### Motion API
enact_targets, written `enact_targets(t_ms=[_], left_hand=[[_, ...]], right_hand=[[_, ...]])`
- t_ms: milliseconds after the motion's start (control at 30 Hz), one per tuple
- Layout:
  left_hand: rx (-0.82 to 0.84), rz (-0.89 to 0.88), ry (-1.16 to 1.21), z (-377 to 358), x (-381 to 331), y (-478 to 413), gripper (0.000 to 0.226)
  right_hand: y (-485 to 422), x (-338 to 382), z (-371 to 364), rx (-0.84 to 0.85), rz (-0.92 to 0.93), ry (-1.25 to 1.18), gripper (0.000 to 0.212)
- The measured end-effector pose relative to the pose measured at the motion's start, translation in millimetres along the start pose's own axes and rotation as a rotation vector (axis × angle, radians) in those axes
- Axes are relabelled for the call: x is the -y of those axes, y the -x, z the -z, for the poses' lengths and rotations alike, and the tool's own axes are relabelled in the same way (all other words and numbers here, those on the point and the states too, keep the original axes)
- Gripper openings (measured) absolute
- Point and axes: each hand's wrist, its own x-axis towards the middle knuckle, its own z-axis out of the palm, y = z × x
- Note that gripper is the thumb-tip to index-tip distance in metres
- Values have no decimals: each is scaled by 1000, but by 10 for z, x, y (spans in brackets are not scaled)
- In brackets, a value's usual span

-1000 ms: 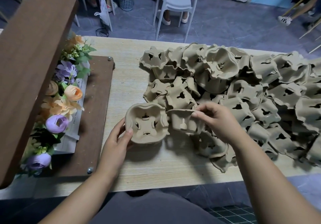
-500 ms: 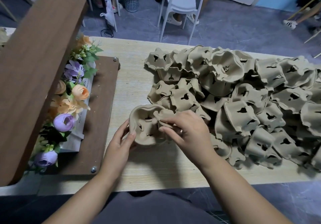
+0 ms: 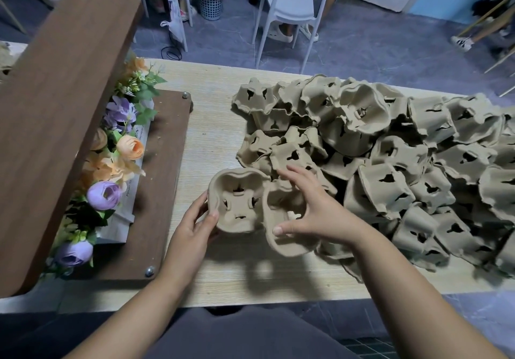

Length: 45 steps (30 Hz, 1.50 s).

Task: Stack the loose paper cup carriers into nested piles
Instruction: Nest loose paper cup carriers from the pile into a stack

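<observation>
While the left hand clasped the rim of an upturned cup carrier, the right hand gripped a second carrier, tilted against the first one's right edge and half hidden under the fingers. Just beyond, the loose carrier heap ran out of view rightward. All sat on a pale wooden table, flower box at left, white chairs behind on grey floor.
</observation>
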Motion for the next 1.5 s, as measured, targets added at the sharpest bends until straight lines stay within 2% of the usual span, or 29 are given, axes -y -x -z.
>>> enact_targets(t_ms=[100,233,367,467,567,667,733,833,1000,1100,1200,1333,1433,1500], left_hand=[[0,-5,-3,3,-6,-6,38],[3,-6,-20,13,-19,-12,37],[6,3,-2,3,-37,-8,37],[9,11,5,8,-7,-19,37],[6,12,19,15,23,-44,34],[8,48,95,-9,-19,-37,29],[16,66,128,-17,-47,-23,40],[23,66,157,-8,-47,-12,50],[-8,32,113,-31,-61,6,26],[-36,16,87,-50,-59,0,26],[-44,29,86,-55,-67,-6,31],[-50,38,84,-49,-76,3,30],[-51,41,82,-46,-73,7,30],[-48,39,78,-48,-77,9,29]], right_hand=[[-68,-39,-70,-98,-7,-51,70],[-65,-35,-70,-198,-41,-217,23],[-16,-35,65,-268,-91,-310,8],[22,20,170,-373,-157,-599,15],[47,108,167,-300,-230,-873,17],[44,177,-15,-204,-246,-880,18],[37,202,-155,-170,-251,-866,20],[15,171,-286,-164,-268,-772,20],[-114,79,-321,-226,-276,-579,20],[-214,-27,-258,-396,-221,-337,31],[-292,-225,-174,-623,-47,77,39],[-375,-423,-189,-539,40,359,52],[-428,-476,-233,-562,100,481,41],[-457,-478,-234,-587,133,477,31]])
